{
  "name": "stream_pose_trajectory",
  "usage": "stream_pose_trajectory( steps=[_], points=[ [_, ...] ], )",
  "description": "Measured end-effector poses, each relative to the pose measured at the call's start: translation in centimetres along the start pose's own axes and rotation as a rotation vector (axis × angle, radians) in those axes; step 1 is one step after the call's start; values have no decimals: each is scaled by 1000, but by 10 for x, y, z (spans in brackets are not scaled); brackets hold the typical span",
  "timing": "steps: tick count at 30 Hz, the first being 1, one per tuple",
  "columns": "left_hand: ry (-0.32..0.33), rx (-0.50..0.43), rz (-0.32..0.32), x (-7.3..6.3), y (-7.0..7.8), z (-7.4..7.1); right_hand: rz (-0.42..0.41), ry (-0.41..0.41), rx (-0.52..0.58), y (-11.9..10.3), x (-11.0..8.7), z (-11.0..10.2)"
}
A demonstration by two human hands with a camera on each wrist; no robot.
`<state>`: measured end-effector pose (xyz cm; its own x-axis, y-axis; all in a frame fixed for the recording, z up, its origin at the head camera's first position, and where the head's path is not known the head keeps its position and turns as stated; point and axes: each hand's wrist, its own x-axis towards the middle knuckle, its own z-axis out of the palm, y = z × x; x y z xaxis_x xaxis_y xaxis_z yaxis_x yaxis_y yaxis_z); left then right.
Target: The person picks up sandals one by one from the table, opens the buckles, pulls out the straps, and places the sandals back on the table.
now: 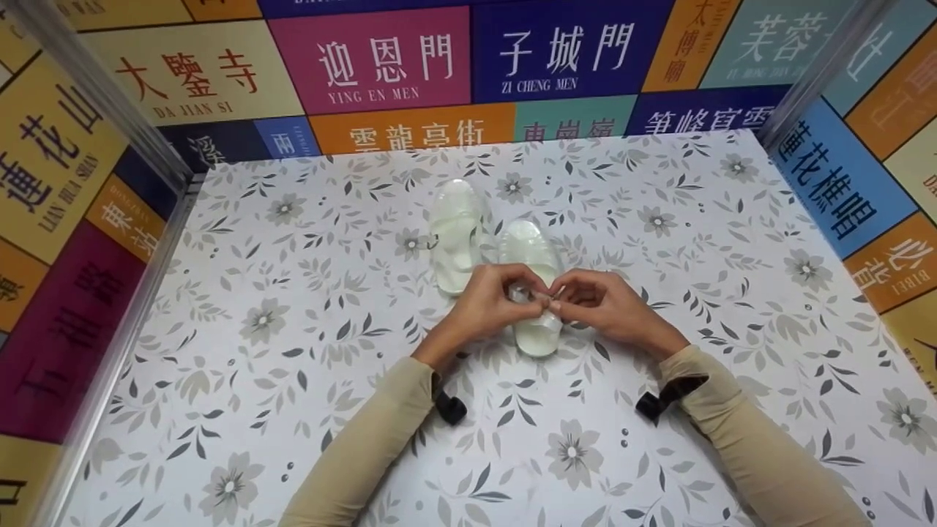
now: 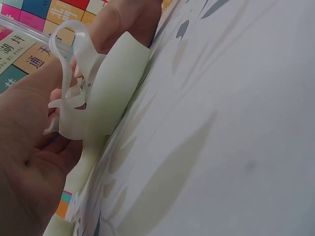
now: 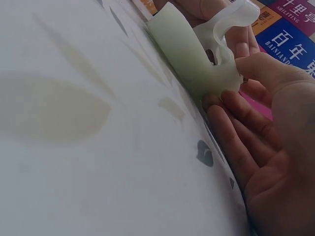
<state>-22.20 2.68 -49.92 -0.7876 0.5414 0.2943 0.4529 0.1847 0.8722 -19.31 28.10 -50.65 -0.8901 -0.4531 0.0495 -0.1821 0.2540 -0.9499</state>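
Note:
Two pale, translucent sandals lie on the table in the head view. Both hands are at the nearer sandal, which is the right one. My left hand comes in from the left, its thumb and index finger pinching the sandal's ankle strap. From the other side my right hand pinches the strap too, fingertips meeting the left ones. A small metal buckle shows between the fingers. In the right wrist view, fingers lie against the side of the sole. The other sandal stands untouched, with its buckle hanging out leftward.
A white floral-patterned cover lies over the tabletop. Colourful panels with Chinese lettering rise along the back and both sides. Black straps with small devices sit at the wrists, below beige sleeves.

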Motion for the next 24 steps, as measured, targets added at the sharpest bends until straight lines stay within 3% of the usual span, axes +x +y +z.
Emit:
stream_pose_trajectory(
  steps=[9,14,19,24],
  points=[
    [3,-34,6,-1,-1,-2,-31,-31,21,3,0,-4],
    [-23,-71,-30,-2,-1,-5,-34,-41,74,6,-1,-6],
    [-65,18,-39,-2,2,-6,-30,-47,128,7,-1,-6],
    [-61,71,-18,-1,4,-4,-25,-54,134,5,-1,-6]
  ],
)
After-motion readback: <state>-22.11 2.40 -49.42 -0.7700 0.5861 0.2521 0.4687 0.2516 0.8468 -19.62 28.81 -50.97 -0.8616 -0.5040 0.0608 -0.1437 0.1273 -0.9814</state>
